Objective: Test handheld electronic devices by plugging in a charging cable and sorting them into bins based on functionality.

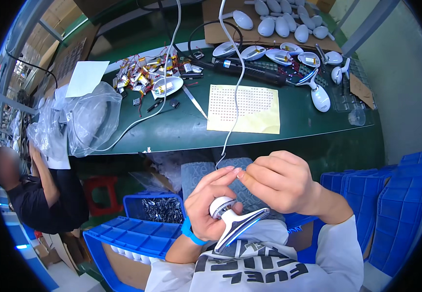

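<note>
Two hands at work: the left hand (202,207) holds a white tool (230,220), and the right hand (284,180) pinches close by.
The left hand curls around the tool, in front of the shirt (182,277); the right fingertips press together, but what they pinch is too small to tell. A blue box (143,237) has a row of white things in it. Past it, a blue bin (129,207) holds lots of little dark parts. On the green desk (172,131) are a see-through bag (94,117) and a small clear cup (357,117). Farther back, open white shells (279,57) hold little parts.
</note>
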